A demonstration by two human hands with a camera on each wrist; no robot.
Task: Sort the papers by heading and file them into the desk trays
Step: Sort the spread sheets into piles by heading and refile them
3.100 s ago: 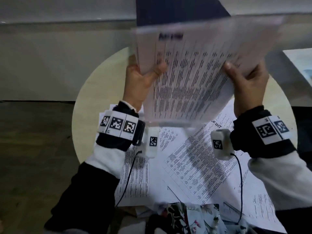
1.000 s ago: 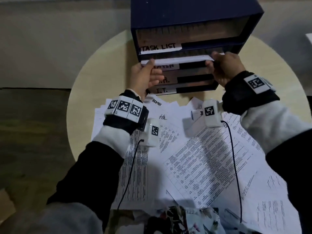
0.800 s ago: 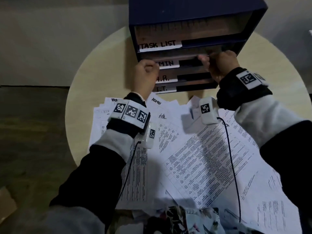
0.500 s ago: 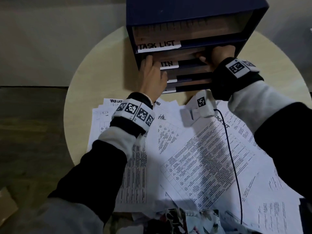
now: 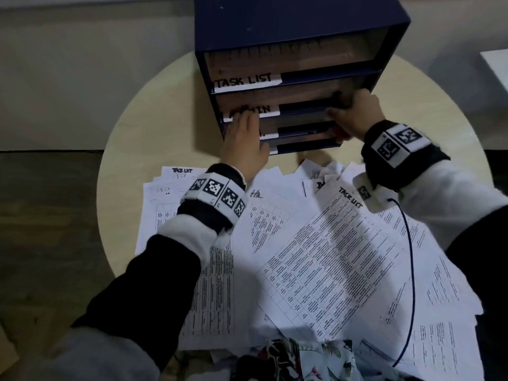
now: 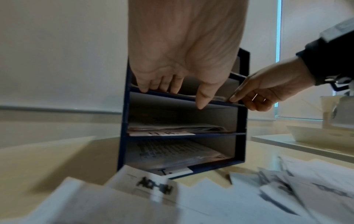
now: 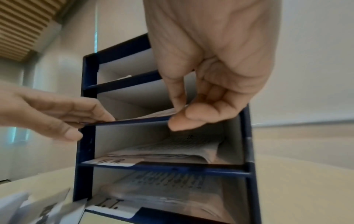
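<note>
Round pale table [image 5: 154,111] against a plain wall [image 5: 82,64]; dim, perhaps wooden floor [image 5: 41,215].

A white label [image 5: 247,81] reading "TASK LIST" is sitting on the desk tray unit's [image 5: 299,26] top shelf; loose papers [image 5: 324,259] are showing "TASK LIST" and "ADMIN" headings.

A round, pale wood table [image 5: 154,127] carries a dark blue tray unit [image 5: 299,31] at its far edge. Loose printed papers [image 5: 316,257] are spread in overlapping heaps across the near half, spilling over the near-right edge.
</note>
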